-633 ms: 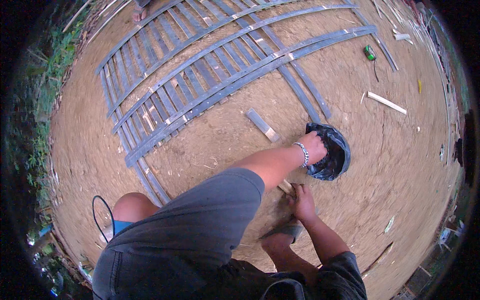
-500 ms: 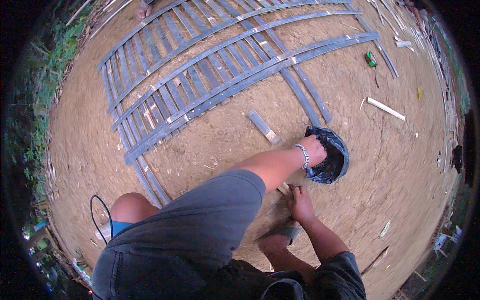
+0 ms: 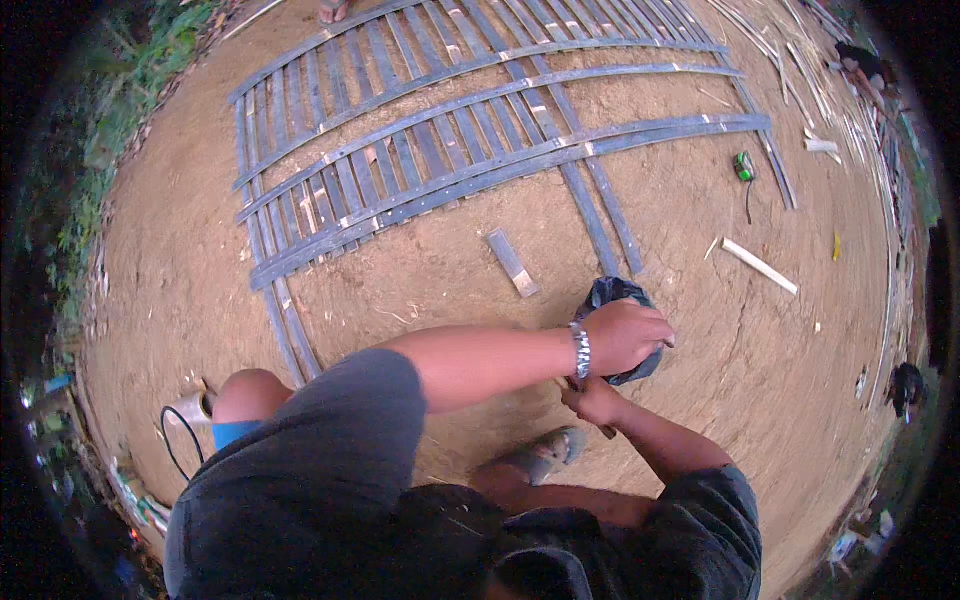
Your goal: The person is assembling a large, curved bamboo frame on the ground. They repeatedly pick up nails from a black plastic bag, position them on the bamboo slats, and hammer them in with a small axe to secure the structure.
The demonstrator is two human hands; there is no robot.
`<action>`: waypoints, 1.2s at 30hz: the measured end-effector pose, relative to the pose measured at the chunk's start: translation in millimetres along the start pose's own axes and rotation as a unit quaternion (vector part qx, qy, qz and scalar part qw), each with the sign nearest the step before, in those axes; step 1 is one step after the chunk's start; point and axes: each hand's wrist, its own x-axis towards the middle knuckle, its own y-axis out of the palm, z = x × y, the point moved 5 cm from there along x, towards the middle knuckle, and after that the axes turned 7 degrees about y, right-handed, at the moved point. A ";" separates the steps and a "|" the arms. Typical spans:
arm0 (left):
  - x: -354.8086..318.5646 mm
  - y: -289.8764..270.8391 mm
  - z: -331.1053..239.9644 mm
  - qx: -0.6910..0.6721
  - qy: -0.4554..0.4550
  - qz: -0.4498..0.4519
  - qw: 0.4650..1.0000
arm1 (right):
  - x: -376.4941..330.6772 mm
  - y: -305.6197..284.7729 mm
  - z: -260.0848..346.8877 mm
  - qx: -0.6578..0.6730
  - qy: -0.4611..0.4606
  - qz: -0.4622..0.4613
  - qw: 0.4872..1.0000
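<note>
Left hand [image 3: 628, 336], chain-link silvery bracelet [image 3: 582, 350] at wrist, curls over crinkled black plastic bag [image 3: 606, 292] on bare earth [image 3: 760, 350]; can't say whether fingers grip anything. Right hand [image 3: 594, 402], just nearer body, closed round slim brown stick [image 3: 608, 432], apparently wooden, upper part hidden. Beyond bag, slatted frame [image 3: 430, 196] of flat grey strips; short grey board [image 3: 511, 262], pale-ended, lies between. Farther right, boxy green-and-black tape measure [image 3: 743, 167].

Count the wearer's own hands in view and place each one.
2: the left hand over the black bag, and the right hand just below in the picture, closed around a brown stick. Neither is hidden.
</note>
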 end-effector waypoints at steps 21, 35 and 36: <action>-170.9 -193.2 147.0 0.269 -0.417 -0.406 0.767 | 118.2 -118.7 60.7 0.522 0.031 -0.193 0.831; -135.5 -241.7 249.3 0.294 -0.228 -0.324 0.870 | 140.5 -83.4 86.9 0.461 -0.015 -0.237 0.855; -136.3 -240.8 252.0 0.291 -0.225 -0.330 0.869 | 140.8 -79.6 86.7 0.457 -0.008 -0.229 0.859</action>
